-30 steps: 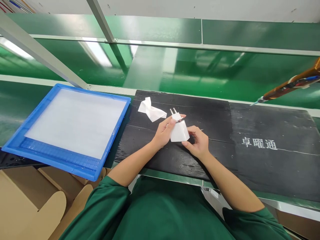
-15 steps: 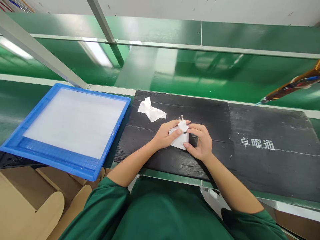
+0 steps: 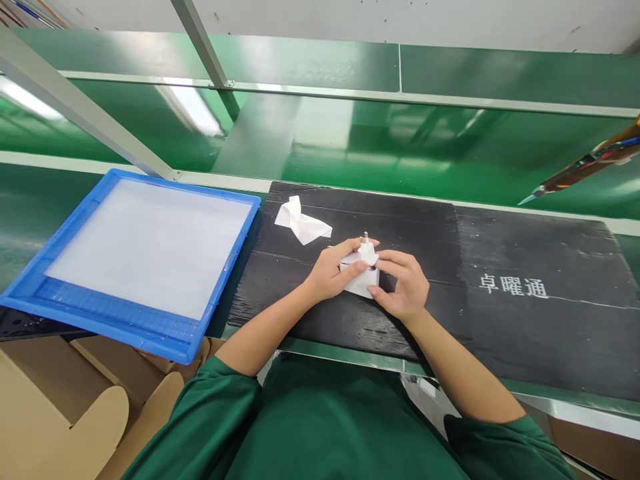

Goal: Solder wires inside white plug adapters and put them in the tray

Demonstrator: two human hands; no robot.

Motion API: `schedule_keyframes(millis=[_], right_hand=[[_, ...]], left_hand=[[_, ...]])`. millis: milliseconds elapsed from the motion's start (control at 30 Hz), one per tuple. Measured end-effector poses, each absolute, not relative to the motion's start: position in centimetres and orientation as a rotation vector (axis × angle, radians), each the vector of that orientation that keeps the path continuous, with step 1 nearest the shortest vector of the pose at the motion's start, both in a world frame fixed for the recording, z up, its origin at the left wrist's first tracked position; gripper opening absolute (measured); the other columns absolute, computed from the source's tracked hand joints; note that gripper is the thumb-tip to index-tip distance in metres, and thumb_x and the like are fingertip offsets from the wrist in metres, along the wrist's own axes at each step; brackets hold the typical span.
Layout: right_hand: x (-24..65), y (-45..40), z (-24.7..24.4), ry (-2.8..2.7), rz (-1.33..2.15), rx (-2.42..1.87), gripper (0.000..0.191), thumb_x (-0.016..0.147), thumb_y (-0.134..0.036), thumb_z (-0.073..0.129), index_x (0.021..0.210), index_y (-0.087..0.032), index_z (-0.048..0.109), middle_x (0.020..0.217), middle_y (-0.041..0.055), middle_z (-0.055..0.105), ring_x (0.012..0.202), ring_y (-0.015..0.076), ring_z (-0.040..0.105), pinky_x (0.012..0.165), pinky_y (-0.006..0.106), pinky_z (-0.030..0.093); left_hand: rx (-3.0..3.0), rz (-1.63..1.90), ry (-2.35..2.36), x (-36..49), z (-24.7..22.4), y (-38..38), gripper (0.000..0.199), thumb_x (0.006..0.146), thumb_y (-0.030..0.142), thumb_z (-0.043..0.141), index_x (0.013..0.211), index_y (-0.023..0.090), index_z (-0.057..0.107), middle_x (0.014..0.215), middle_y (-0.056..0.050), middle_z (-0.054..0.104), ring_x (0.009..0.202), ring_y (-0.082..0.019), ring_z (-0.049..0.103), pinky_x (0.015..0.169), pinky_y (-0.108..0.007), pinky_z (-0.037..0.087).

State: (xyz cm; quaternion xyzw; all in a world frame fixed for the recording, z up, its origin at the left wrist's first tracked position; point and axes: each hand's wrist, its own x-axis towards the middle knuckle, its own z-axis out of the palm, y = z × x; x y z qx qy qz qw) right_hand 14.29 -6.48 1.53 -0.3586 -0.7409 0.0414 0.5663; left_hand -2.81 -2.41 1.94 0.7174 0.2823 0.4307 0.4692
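This looks like a workshop: green bench (image 3: 30, 207), black mat (image 3: 540, 340), blue tray (image 3: 117, 301), cardboard (image 3: 40, 427).

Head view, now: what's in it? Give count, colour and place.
Bench: count unclear, green, across view
Mat: count unclear, black, on bench
Lettering: 3 characters, white, mat's right
Scrap: 1, white, on mat
Plug: 1, white, centre, held
Tray: 1, blue, left
Sheet: 1, white, in tray
Tool: 1, brown, pale-tipped, right edge
Posts: 2, grey, upper left
Cardboard: count unclear, brown, lower left
Backdrop: 1, pale, top
Shirt: 1, green, bottom
Left grip: 1, bare, on plug's left
Right grip: 1, bare, on plug's right
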Motion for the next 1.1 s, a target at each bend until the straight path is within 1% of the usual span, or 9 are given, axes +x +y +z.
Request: schedule_keyframes(millis=[67,100,233,400,500,667,733,900,1100], right_hand=[[14.1,-6.5,1.3,-1.671,0.289,-0.894,0.052,0.081,-0.042,0.072,0.126,-0.026,0.05,0.111,0.0093,0.065,0.095,0.0228,0.068,0.072,0.037,0.062],[14.0,-6.5,1.2,-1.675,0.364,-0.951,0.051,0.08,-0.043,0.073,0.124,-0.026,0.052,0.109,0.0086,0.066,0.091,0.022,0.069,0.071,0.036,0.062],[13.9,-6.6,1.2,-1.787,0.419,-1.174,0.024,0.086,-0.039,0.067,0.103,-0.023,0.062,0.081,0.001,0.07,0.065,0.0154,0.067,0.062,0.029,0.059],[13.9,-6.6,1.3,-1.827,0.345,-1.167,0.022,0.088,-0.039,0.064,0.102,-0.022,0.061,0.08,0.001,0.07,0.064,0.0148,0.066,0.061,0.028,0.058],[13.9,-6.6,1.2,-1.84,0.285,-1.131,0.023,0.088,-0.039,0.064,0.104,-0.022,0.059,0.082,0.0018,0.07,0.064,0.0152,0.066,0.06,0.029,0.058],[14.0,-6.7,1.4,-1.841,0.254,-1.107,0.023,0.088,-0.036,0.064,0.105,-0.022,0.058,0.081,0.0016,0.069,0.065,0.0143,0.065,0.061,0.027,0.056],[14.0,-6.7,1.5,-1.851,0.233,-1.105,0.022,0.088,-0.035,0.064,0.104,-0.022,0.058,0.08,0.0016,0.068,0.064,0.0148,0.064,0.06,0.028,0.056],[13.8,-6.6,1.5,-1.86,0.188,-1.074,0.02,0.088,-0.032,0.065,0.103,-0.023,0.058,0.078,0.0008,0.067,0.062,0.0145,0.062,0.057,0.027,0.053],[13.9,-6.5,1.2,-1.854,0.175,-1.089,0.021,0.087,-0.031,0.065,0.105,-0.024,0.058,0.074,-0.0006,0.064,0.06,0.0149,0.059,0.056,0.028,0.05]], left_hand=[[1.743,1.105,0.738,-2.8,2.1,-2.4,0.058,0.094,0.063,0.044,0.12,0.014,0.061,0.111,-0.011,0.068,0.087,-0.019,0.065,0.078,-0.028,0.05],[1.753,1.13,0.754,-2.8,2.2,-2.3,0.056,0.094,0.062,0.045,0.118,0.014,0.062,0.111,-0.012,0.068,0.089,-0.02,0.065,0.079,-0.029,0.05],[1.86,1.274,0.755,-2.8,2.3,-1.9,0.042,0.092,0.054,0.054,0.108,0.016,0.064,0.107,-0.013,0.069,0.096,-0.023,0.063,0.085,-0.035,0.049],[1.837,1.228,0.65,-3.3,2.7,-1.7,0.044,0.091,0.049,0.058,0.121,0.016,0.059,0.119,-0.015,0.067,0.103,-0.023,0.063,0.086,-0.035,0.05],[1.823,1.139,0.665,-3.6,2.9,-1.7,0.039,0.093,0.048,0.056,0.115,0.017,0.062,0.111,-0.013,0.07,0.097,-0.021,0.066,0.083,-0.032,0.05],[1.913,1.117,0.699,-3.9,2.8,-1.4,0.035,0.088,0.049,0.063,0.103,0.017,0.065,0.103,-0.009,0.071,0.085,-0.019,0.065,0.075,-0.029,0.048],[1.937,1.113,0.671,-3.9,2.8,-1.3,0.033,0.089,0.047,0.062,0.104,0.018,0.064,0.102,-0.009,0.07,0.085,-0.019,0.064,0.076,-0.029,0.048],[2.025,0.974,0.653,-4.0,3.1,-1.2,0.037,0.093,0.048,0.055,0.113,0.018,0.06,0.112,-0.011,0.068,0.103,-0.023,0.064,0.089,-0.033,0.048],[2.1,0.776,0.751,-4.3,3.3,-1.2,0.043,0.095,0.049,0.047,0.128,0.021,0.053,0.127,-0.01,0.062,0.111,-0.024,0.061,0.093,-0.034,0.047]])
